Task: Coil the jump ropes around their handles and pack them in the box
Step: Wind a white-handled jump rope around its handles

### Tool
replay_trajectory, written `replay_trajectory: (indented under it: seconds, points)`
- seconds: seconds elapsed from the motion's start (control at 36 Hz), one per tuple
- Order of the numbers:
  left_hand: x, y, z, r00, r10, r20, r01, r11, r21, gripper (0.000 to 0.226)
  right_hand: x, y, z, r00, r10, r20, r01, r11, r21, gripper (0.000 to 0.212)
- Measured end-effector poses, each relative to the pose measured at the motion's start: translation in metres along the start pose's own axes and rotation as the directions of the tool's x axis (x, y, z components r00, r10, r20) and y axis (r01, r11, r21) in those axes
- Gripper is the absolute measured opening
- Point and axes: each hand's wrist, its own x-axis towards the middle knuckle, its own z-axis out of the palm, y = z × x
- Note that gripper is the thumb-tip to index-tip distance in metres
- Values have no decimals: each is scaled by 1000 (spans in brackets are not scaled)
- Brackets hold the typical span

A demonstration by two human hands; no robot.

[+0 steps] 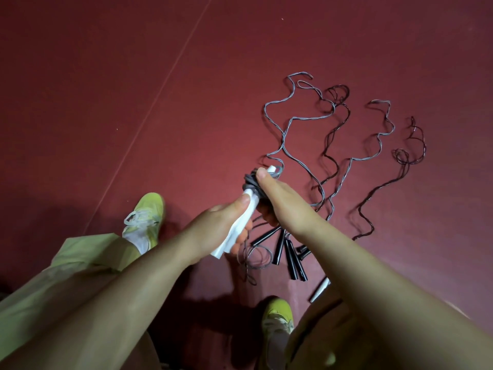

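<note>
- Left hand grips the lower part of a pair of white, smooth cylindrical jump-rope handles; thumb lies along the top, fingers curled round underneath, so the fingers are clamped on the handles.
- Right hand holds the upper part of the same bundle; thumb tip presses on the coil, other fingers wrapped behind it, mostly hidden.
- Thin grey cord is wound in several tight, overlapping turns around the upper half of the white handles, forming a dark lumpy band; a white handle end pokes out just above the right thumb.
- Bundle is held in the air above the dark red floor, between the person's knees.
- A free length of the grey cord runs from the coil up and away across the floor in loose waves.
- Loose ropes on the floor lie uncoiled to the right: grey-blue ones and thin dark ones, wavy, crossing one another.
- Glossy black tapered handles lie clustered on the floor just below the hands, cords attached.
- One more white handle lies on the floor, partly hidden by the right forearm.
- Yellow-green trainers and pale green trousers at the frame's lower edge.
</note>
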Motion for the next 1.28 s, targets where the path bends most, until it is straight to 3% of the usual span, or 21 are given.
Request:
replay_trajectory:
  seconds: [0.28, 0.36, 0.56, 0.64, 0.72, 0.83, 0.94, 1.14, 1.19, 1.28]
  points:
    - [8, -2, -5, 994, 15, -107, 11, 973, 231, 52, 3, 3, 2, 987, 163, 12, -163, 987, 4, 43]
    - [12, -8, -10, 975, 63, -215, 13, 942, 334, 64, 4, 6, 1, 977, 214, -3, -214, 976, -32, 49]
    - [16, -10, -14, 933, 168, -318, 10, 873, 488, 58, 3, 8, 4, 968, 252, 16, -252, 963, 97, 52]
    - [14, -9, -13, 914, 250, -319, -21, 815, 579, 39, 3, 8, 5, 965, 260, 36, -263, 956, 130, 67]
    - [12, -8, -15, 906, 285, -313, -62, 822, 567, 29, 3, 8, 5, 969, 241, 50, -245, 959, 143, 57]
    - [14, -9, -16, 914, 272, -301, -68, 834, 547, 33, 3, 6, 6, 977, 213, 29, -215, 966, 143, 53]
    - [17, -9, -19, 939, 178, -293, -56, 923, 381, 48, 0, 2, 5, 982, 188, 11, -189, 979, 83, 48]
    - [20, -9, -18, 952, 74, -296, -28, 987, 155, 62, -1, 0, 3, 981, 191, 35, -192, 981, 32, 53]
    - [20, -9, -17, 953, 84, -291, -32, 983, 181, 59, -1, 0, 3, 980, 188, 59, -189, 982, 24, 54]
    - [19, -13, -16, 947, 116, -301, 4, 928, 371, 39, -2, 2, 5, 970, 226, 87, -227, 974, 8, 58]
